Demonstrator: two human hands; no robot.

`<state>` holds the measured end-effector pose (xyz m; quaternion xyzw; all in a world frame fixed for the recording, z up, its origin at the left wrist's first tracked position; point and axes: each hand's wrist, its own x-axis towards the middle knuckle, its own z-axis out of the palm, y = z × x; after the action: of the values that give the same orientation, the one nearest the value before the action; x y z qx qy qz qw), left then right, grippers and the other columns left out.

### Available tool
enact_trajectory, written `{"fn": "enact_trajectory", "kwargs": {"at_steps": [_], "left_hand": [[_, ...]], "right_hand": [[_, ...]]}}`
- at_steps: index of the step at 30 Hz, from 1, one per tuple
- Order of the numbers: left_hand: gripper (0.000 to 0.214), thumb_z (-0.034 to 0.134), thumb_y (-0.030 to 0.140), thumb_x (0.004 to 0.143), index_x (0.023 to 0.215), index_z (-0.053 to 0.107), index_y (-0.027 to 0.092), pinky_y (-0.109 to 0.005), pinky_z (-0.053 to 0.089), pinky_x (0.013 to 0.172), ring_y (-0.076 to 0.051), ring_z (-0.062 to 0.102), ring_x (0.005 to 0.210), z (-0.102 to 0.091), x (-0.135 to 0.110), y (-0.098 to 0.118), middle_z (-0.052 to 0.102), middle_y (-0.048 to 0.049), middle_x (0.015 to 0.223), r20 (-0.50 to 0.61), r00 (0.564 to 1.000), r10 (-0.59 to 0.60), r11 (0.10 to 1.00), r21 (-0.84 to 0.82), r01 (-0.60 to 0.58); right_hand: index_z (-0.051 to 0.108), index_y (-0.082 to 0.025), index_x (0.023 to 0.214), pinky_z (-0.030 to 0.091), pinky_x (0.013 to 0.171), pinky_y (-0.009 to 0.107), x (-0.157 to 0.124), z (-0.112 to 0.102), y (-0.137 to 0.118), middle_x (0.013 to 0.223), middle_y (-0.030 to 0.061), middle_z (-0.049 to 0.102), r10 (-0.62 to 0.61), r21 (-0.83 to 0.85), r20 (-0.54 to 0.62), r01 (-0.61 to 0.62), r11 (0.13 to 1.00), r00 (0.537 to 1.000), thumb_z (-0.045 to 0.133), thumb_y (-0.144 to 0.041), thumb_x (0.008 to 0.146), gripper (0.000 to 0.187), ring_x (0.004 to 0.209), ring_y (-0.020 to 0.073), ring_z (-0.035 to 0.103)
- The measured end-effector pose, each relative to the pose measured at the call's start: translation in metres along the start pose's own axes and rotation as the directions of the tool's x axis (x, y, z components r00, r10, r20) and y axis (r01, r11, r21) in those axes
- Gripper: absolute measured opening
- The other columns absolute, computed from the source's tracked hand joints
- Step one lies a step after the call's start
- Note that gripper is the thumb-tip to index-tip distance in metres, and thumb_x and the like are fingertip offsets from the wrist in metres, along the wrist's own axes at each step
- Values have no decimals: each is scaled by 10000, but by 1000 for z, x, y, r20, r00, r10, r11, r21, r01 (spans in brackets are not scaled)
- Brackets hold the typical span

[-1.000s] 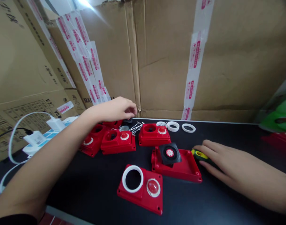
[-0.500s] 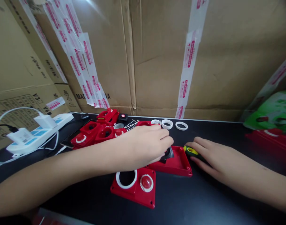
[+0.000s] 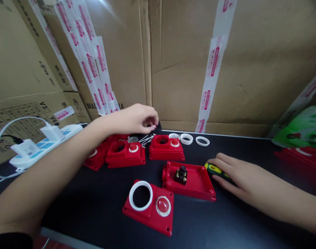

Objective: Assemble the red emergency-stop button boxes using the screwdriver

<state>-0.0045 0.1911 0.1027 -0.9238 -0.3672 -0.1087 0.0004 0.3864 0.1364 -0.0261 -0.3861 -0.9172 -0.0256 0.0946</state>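
Observation:
My left hand (image 3: 141, 117) is raised near the back of the table, fingers curled in a pinch on a small dark piece (image 3: 158, 127), mostly hidden and blurred. My right hand (image 3: 232, 173) rests on the table, closed around a green-and-yellow tool handle (image 3: 217, 170); the tool's shaft is not visible. Beside that handle lies an open red box base (image 3: 199, 181) with a black switch block (image 3: 181, 175) standing inside. In front sits a red cover (image 3: 150, 221) bearing a white ring (image 3: 140, 195) around its large hole and a clear red dome (image 3: 163, 204).
Red boxes (image 3: 166, 154) (image 3: 125, 160) stand behind, with metal rods (image 3: 146, 139) between them. White rings (image 3: 186, 139) lie near the cardboard wall (image 3: 178, 86). At left is a power strip (image 3: 38, 147) with cables; at right, a green bag (image 3: 300, 128) and red parts (image 3: 300, 159).
My left hand has moved from over the open red base back and left to the table's rear, uncovering the switch block. My right hand stays on the handle. The view has shifted slightly.

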Motion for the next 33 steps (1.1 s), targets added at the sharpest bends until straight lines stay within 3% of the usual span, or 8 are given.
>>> {"fn": "enact_trajectory", "kwargs": {"at_steps": [2,6,12,18,24,29,33], "left_hand": [[142,689,223,939,1042,772,173,-276,527,811,-176,725,885,-1,-1,-34,783,-56,1035,27,990,-141,985,103,138],[195,681,225,898,1041,790,151,-280,525,797,-190,729,867,11,-4,-81,796,-77,1019,66,973,-222,964,166,208],[183,676,186,877,1010,799,162,-247,506,777,-167,705,832,34,-3,-104,791,-56,987,117,964,-240,949,236,208],[194,685,166,903,1057,804,168,-254,510,832,-185,722,894,46,1,-105,796,-68,1044,170,966,-197,957,249,151],[152,700,189,895,1022,783,179,-285,507,861,-214,699,929,47,3,-107,760,-75,1036,136,966,-219,939,297,171],[206,681,204,899,1072,788,169,-307,509,841,-218,713,918,11,-4,-88,765,-87,1054,118,955,-273,930,287,230],[267,696,409,972,1157,810,254,-305,507,796,-212,743,892,-30,-24,-28,761,-18,1006,239,936,-259,963,135,232]], "right_hand": [[728,-205,1290,709,825,487,0,1,2,1181,155,780,-7,-9,-8,7,1000,1000,468,-455,1111,403,974,316,824],[719,-197,1324,715,858,485,-2,5,6,1238,167,787,-23,-38,-11,23,999,1000,475,-462,1113,418,1042,332,828],[696,-202,1351,717,866,481,-2,7,8,1252,161,779,-22,-46,13,23,999,1000,458,-482,1126,431,1027,306,829],[725,-187,1295,724,828,485,-3,7,8,1219,172,794,-50,-59,-44,48,997,998,473,-472,1116,421,994,326,834],[722,-225,1314,717,815,470,-5,7,11,1238,150,792,-16,-26,-15,16,1000,1000,495,-482,1105,401,996,322,826],[715,-225,1350,714,806,457,-4,4,8,1262,156,782,-2,-18,12,2,1000,1000,455,-478,1116,432,1011,321,823],[757,-228,1286,707,748,400,-1,2,4,1192,132,802,-6,-23,-33,6,1000,999,492,-466,1103,400,960,292,828]]}}
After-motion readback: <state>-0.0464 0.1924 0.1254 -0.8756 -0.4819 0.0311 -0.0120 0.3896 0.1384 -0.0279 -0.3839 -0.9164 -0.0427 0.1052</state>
